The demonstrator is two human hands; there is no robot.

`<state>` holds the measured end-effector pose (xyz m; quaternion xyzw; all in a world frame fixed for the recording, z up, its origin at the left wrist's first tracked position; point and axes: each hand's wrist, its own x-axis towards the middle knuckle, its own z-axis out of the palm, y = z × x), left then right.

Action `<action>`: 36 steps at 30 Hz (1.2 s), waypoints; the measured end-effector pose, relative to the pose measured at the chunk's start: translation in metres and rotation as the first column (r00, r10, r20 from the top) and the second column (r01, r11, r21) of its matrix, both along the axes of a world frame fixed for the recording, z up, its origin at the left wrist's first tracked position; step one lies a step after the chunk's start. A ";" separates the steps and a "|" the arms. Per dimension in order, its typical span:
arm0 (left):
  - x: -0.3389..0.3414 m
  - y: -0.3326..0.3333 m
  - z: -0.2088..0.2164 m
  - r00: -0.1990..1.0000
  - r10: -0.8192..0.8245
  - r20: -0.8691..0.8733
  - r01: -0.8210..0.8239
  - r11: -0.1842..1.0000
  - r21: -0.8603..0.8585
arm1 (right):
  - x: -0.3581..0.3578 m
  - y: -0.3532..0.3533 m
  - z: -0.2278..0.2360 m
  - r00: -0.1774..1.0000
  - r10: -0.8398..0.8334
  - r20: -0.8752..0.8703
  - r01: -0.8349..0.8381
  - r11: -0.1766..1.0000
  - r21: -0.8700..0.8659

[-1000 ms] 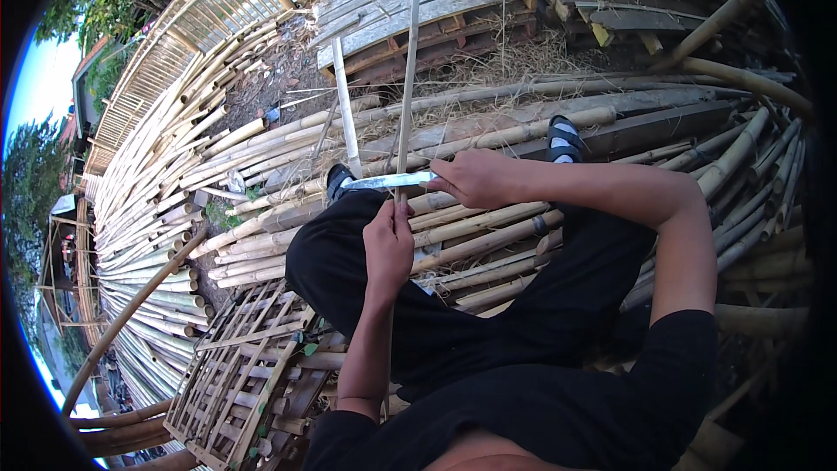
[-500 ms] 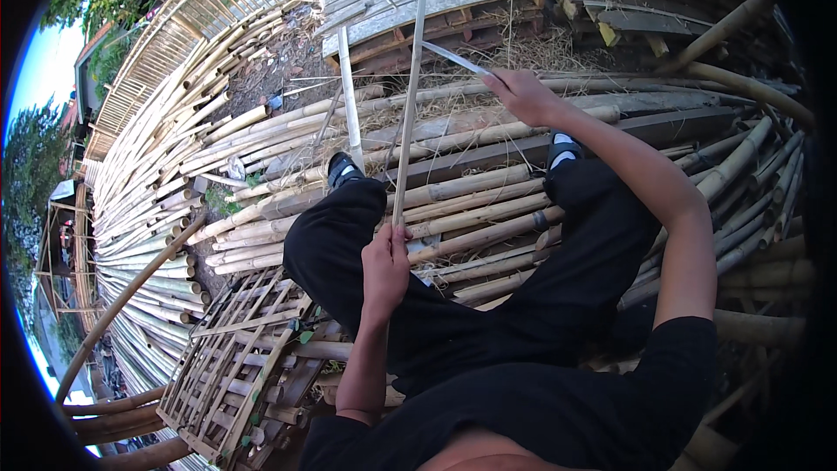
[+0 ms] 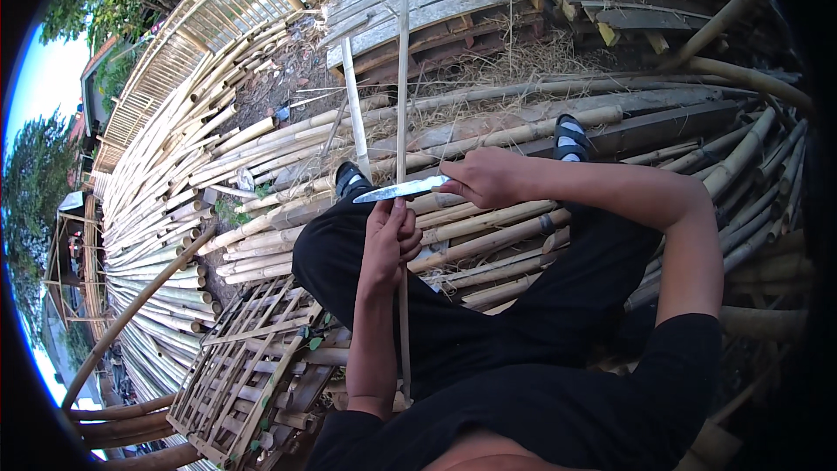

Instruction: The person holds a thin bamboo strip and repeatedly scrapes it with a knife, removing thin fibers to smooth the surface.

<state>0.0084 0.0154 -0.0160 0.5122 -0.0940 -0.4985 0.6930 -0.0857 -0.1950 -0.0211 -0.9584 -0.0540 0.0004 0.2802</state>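
My left hand (image 3: 391, 240) is closed around a long, thin bamboo strip (image 3: 403, 61). The strip runs nearly upright in the picture, from the pallet side down past my left forearm to my lap. In my right hand (image 3: 485, 178) is a knife (image 3: 403, 188), its handle mostly hidden by my fingers. The shiny blade points left and lies across the strip just above my left fingers. Beyond my left knee, a second pale strip (image 3: 355, 105) slants up from beside my sandalled foot (image 3: 350, 180).
Long bamboo poles (image 3: 488, 220) lie under and around my legs. A wooden pallet stack (image 3: 436, 13) with straw stands ahead. To the left are a slatted bamboo lattice (image 3: 248, 366), a slanting pole (image 3: 139, 314) and a heap of cut poles (image 3: 174, 209). A bamboo fence (image 3: 209, 13) rises behind.
My right hand has drawn the knife down and left, close to my left hand. The strip has slid toward me, its lower end now reaching past my left forearm.
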 end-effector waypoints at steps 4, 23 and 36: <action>-0.003 0.003 0.006 0.999 -0.045 0.007 0.045 0.998 -0.036 | 0.011 -0.020 -0.004 0.992 -0.121 0.025 0.123 0.988 -0.098; -0.016 0.009 0.011 0.992 -0.054 0.114 0.047 0.997 0.062 | 0.006 -0.009 -0.002 0.998 -0.061 0.014 0.060 0.996 0.061; -0.022 0.025 -0.010 0.992 -0.116 0.057 0.109 0.988 0.110 | 0.028 -0.094 -0.026 0.886 -0.464 -0.020 0.463 0.886 -0.017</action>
